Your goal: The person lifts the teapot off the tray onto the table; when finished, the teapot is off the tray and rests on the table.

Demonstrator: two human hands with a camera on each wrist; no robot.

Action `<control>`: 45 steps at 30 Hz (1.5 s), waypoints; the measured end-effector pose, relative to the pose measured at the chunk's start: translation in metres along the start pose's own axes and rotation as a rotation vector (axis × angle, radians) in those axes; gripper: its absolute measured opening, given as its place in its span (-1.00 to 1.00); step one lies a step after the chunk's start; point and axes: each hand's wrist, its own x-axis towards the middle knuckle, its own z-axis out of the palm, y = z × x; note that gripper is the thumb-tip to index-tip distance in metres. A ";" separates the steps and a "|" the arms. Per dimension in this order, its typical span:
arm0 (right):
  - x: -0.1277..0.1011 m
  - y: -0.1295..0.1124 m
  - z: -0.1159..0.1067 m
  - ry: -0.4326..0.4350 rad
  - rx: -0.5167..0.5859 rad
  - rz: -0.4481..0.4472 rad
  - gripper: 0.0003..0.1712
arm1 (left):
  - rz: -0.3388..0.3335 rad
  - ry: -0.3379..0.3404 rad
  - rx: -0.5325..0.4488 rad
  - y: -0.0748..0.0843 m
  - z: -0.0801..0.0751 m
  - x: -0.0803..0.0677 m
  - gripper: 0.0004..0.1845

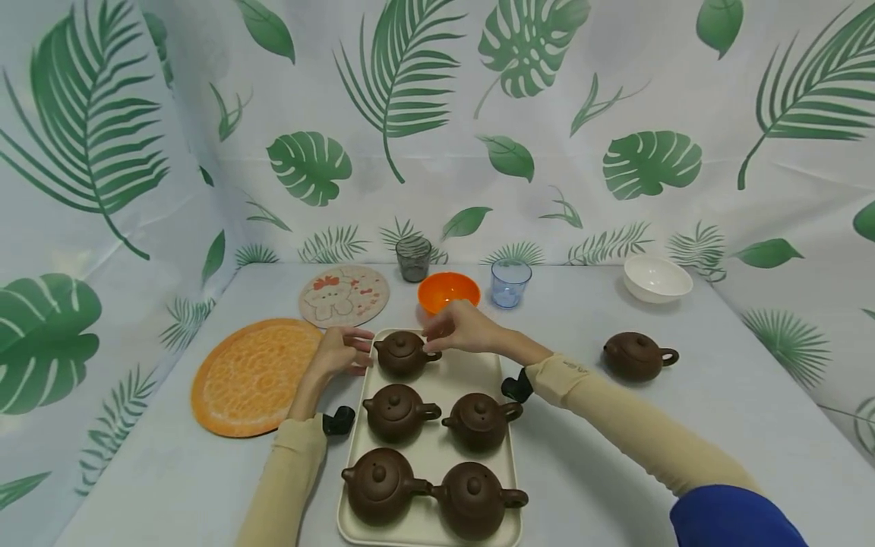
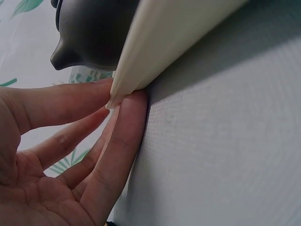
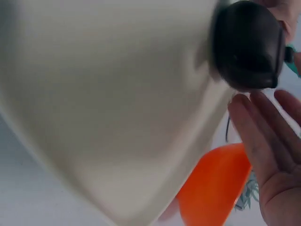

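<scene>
I see the small teapot [image 1: 402, 355] in the far left corner of the tray [image 1: 472, 372], between both hands. The left hand [image 1: 342, 351] pinches the tray's rim, maybe to stop it sliding. The right hand [image 1: 468, 328] is by the small teapot's handle, its fingers long and loose; I can't tell if they touch it. Four more teapots [image 1: 396, 412] sit nearer me on the tray, spouts left and handles right, which I think makes them easy for a right hand to take. A lone teapot [image 1: 634, 357] sits off to the right on the table [image 1: 581, 494].

The right hand hides a bit of the orange bowl [image 1: 449, 289]. My left wrist feed cuts off most of the small teapot. My right wrist feed is blurry, so I can't make out its handle there.
</scene>
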 end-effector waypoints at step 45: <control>0.002 -0.006 0.004 0.000 -0.111 0.027 -0.94 | -0.009 0.005 -0.004 0.003 0.004 -0.003 -0.51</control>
